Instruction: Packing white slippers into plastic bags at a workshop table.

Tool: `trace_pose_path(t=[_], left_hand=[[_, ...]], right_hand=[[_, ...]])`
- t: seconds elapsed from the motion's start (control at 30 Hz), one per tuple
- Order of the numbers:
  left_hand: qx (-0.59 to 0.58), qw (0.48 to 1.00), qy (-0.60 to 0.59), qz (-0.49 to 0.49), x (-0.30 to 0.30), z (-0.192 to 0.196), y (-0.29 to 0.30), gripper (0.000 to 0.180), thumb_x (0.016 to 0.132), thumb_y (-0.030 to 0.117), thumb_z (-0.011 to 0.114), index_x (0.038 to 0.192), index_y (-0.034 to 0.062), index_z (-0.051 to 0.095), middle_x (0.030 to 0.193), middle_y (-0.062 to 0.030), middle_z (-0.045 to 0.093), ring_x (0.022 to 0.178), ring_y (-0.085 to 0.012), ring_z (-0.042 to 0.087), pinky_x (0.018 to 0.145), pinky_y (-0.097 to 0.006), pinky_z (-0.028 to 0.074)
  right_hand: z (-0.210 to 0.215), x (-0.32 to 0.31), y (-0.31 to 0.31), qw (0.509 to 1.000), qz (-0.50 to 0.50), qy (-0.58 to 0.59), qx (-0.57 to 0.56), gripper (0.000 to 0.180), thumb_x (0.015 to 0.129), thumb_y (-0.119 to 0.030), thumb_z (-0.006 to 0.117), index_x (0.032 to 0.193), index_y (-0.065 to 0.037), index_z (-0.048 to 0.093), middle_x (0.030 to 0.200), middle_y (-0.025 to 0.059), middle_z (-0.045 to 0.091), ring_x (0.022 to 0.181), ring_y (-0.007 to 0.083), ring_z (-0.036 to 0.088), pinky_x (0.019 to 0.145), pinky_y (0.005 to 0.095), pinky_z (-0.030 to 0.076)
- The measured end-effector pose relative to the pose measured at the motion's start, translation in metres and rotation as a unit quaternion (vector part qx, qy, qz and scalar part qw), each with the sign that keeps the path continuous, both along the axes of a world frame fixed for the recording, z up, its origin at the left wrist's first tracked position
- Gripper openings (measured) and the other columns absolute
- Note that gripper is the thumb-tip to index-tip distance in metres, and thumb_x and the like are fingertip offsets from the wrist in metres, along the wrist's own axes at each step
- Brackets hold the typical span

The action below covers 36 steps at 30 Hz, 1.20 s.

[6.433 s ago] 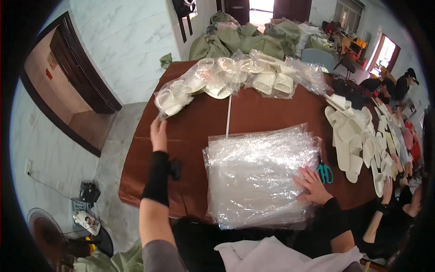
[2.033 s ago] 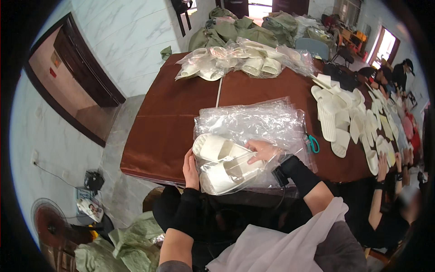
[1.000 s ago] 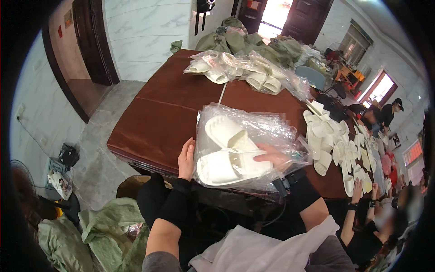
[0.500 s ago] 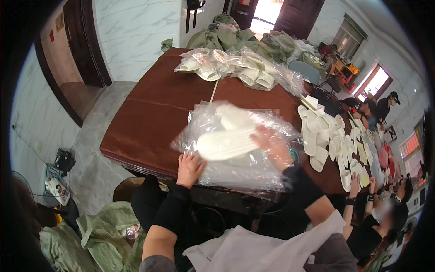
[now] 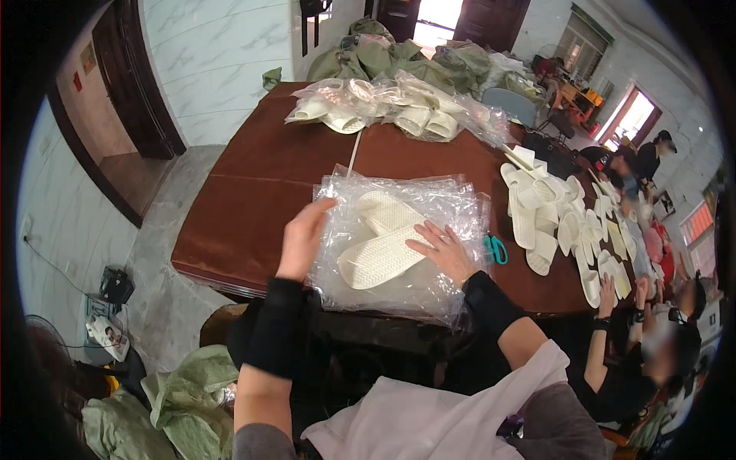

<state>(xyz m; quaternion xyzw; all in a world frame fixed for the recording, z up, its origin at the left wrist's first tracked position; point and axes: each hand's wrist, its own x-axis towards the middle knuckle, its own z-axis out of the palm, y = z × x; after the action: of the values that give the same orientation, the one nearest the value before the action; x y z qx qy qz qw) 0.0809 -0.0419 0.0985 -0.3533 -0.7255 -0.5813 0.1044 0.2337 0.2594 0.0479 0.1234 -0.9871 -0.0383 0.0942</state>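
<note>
A pair of white slippers (image 5: 383, 257) lies sole side up, one crossing the other, on a stack of clear plastic bags (image 5: 337, 280) in front of me. Whether the top bag's film covers them I cannot tell. My right hand (image 5: 446, 251) rests with spread fingers on the right part of the nearer slipper. At the stack's upper left edge, my left hand (image 5: 303, 236) is raised with its fingers together, pinching the plastic; its thumb is mostly hidden. Teal-handled scissors (image 5: 497, 249) lie beside the stack, right of my right hand.
Bagged slippers (image 5: 414, 115) sit along the far side of the brown-covered table (image 5: 238, 207). Many loose white slippers (image 5: 544, 203) are spread on the right, where a co-worker's hands (image 5: 607, 295) reach in. Green sacks (image 5: 192, 391) stand on the floor at lower left.
My left hand has risen from the near left edge of the bags to their upper left edge. My right hand, blurred before, now lies still on the slipper. The slippers have settled flat.
</note>
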Motion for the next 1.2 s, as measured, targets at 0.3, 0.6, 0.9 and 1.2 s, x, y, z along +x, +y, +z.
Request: trace_pose_path(t=[0.3, 0.6, 0.9, 1.2], left_hand=[[-0.361, 0.93, 0.065, 0.022, -0.026, -0.133, 0.029, 0.058, 0.097, 0.034, 0.05, 0.148, 0.0108, 0.033, 0.155, -0.0057, 0.03, 0.145, -0.0257, 0.024, 0.115, -0.044, 0.023], [-0.321, 0.944, 0.071, 0.04, -0.023, -0.123, 0.028, 0.058, 0.092, 0.033, 0.056, 0.144, 0.0109, 0.041, 0.152, -0.0065, 0.036, 0.143, -0.0255, 0.027, 0.115, -0.044, 0.024], [-0.24, 0.966, 0.089, 0.046, -0.018, -0.116, 0.019, 0.045, 0.095, 0.025, 0.054, 0.138, 0.0122, 0.05, 0.149, -0.0081, 0.04, 0.14, -0.0296, 0.031, 0.114, -0.047, 0.023], [-0.297, 0.939, 0.123, 0.119, -0.004, -0.072, 0.006, 0.042, 0.087, 0.016, 0.065, 0.128, 0.0169, 0.059, 0.14, -0.0169, 0.045, 0.128, -0.0338, 0.044, 0.106, -0.052, 0.032]], right_hand=[[0.042, 0.038, 0.027, 0.998, 0.042, 0.031, 0.043, 0.054, 0.087, -0.017, 0.05, 0.137, -0.035, 0.047, 0.148, -0.0006, 0.041, 0.138, 0.025, 0.036, 0.109, 0.0524, 0.031], [0.065, 0.143, 0.128, 0.98, -0.147, 0.123, 0.059, 0.048, 0.082, -0.004, 0.054, 0.127, -0.021, 0.059, 0.131, 0.0056, 0.056, 0.125, 0.0272, 0.05, 0.101, 0.0412, 0.04], [0.067, 0.145, 0.053, 0.677, -0.27, 0.386, -0.566, 0.041, 0.089, -0.009, 0.064, 0.125, 0.004, 0.05, 0.111, 0.0104, 0.06, 0.101, 0.0156, 0.056, 0.088, 0.0285, 0.045], [-0.01, 0.112, -0.003, 0.672, -0.254, 0.286, -0.634, 0.034, 0.09, -0.014, 0.065, 0.118, 0.002, 0.052, 0.101, 0.0088, 0.063, 0.088, 0.0143, 0.061, 0.077, 0.027, 0.049]])
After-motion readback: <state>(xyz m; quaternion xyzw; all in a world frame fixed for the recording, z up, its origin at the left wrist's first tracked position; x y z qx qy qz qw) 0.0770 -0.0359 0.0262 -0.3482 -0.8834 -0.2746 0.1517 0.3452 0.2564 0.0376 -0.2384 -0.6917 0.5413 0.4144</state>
